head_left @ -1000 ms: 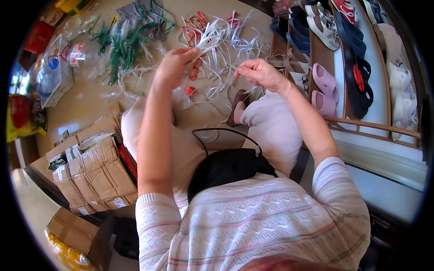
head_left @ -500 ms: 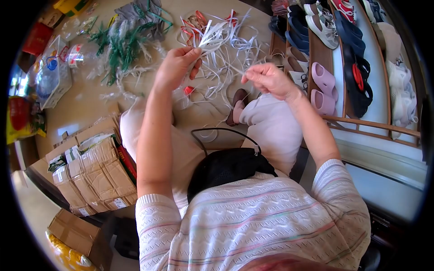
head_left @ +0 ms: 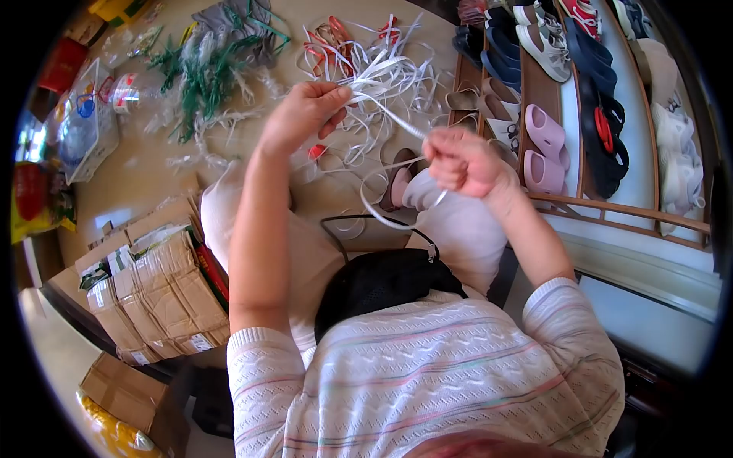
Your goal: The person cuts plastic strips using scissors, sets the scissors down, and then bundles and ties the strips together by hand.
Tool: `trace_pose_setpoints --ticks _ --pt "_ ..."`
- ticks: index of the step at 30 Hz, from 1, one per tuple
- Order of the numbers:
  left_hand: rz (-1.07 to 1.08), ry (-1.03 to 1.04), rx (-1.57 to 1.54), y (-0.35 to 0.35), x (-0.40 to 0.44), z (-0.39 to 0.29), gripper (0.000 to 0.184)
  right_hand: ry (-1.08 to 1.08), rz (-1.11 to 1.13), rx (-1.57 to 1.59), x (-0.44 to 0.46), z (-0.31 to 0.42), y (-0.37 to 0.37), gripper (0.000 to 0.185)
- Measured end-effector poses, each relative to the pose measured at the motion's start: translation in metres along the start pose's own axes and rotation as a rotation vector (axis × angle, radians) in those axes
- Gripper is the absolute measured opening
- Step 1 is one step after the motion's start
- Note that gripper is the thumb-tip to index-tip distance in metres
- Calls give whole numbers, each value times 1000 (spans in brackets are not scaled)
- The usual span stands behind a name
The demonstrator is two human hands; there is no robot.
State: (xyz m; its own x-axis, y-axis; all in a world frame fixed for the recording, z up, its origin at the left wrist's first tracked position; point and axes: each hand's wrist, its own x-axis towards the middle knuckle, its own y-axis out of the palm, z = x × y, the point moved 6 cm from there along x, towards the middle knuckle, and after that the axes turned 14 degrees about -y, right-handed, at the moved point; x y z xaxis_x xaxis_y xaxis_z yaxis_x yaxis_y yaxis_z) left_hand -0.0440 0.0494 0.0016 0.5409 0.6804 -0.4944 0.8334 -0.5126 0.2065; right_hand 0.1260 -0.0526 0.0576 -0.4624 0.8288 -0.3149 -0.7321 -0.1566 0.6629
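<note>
My left hand (head_left: 309, 114) is closed on a looped bunch of white strips (head_left: 382, 75), which fans out beyond the fingertips. From that bunch a white strip (head_left: 393, 114) runs taut to my right hand (head_left: 466, 160), whose fingers are closed round it and slightly blurred. A loose loop of strip hangs below my right hand, over the knee. Beyond the hands, more tangled white strips and some red ones (head_left: 330, 46) lie on the floor. A small red piece (head_left: 316, 152) is just below my left hand.
Green and clear plastic netting (head_left: 202, 84) lies at the upper left, near a plastic bottle (head_left: 134, 91) and a white basket (head_left: 95, 130). A cardboard box (head_left: 156, 286) stands at the left. A shoe rack (head_left: 611, 210) with shoes fills the right side.
My right hand has moved right and toward my body, drawing a white strip out from the bunch. My left hand has shifted slightly right and still grips the strips.
</note>
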Motion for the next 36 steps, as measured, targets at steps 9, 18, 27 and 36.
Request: trace_pose_setpoints --ticks 9,18,27,36 --pt "102 -79 295 10 -2 9 31 -62 68 103 -11 10 -11 27" --pt "79 -126 155 5 -5 7 28 64 67 399 -20 -61 23 28" --pt "551 -179 327 46 -19 20 28 148 215 -1049 42 -6 -71 16" --pt "-226 81 722 3 16 22 29 -436 93 -1677 52 8 21 20"
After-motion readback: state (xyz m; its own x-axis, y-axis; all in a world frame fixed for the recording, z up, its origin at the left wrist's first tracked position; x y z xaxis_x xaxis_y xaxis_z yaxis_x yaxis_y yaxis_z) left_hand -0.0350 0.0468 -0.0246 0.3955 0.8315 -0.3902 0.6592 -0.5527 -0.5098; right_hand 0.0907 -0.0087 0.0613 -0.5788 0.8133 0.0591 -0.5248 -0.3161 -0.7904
